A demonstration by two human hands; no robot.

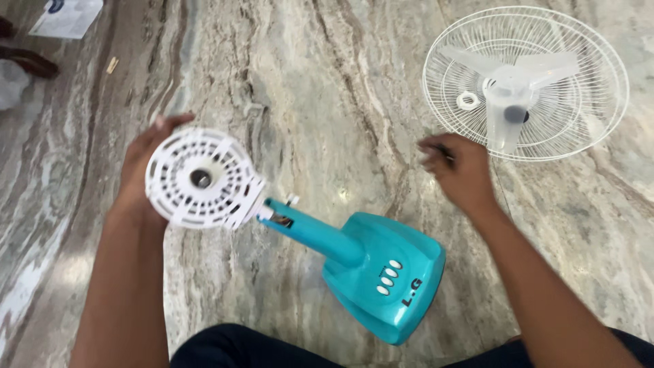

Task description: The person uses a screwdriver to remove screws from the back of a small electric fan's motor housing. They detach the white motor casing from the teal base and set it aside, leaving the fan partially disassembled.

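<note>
A table fan lies partly taken apart on a marble floor. Its teal base [385, 272] with several white buttons sits near my knees, and a teal neck rises to the white round motor housing [201, 178]. My left hand [146, 160] grips that housing from behind. My right hand [456, 167] hovers blurred over the floor, fingers curled, just left of a white wire fan guard [599, 88]. A translucent three-blade fan blade [507, 85] and a small white ring nut [467, 101] rest inside the guard.
A white paper sheet [68, 15] lies at the far left corner of the floor. A dark sandal [27, 63] and a white plastic bag [10, 82] sit at the left edge. A small tan scrap [112, 65] lies nearby.
</note>
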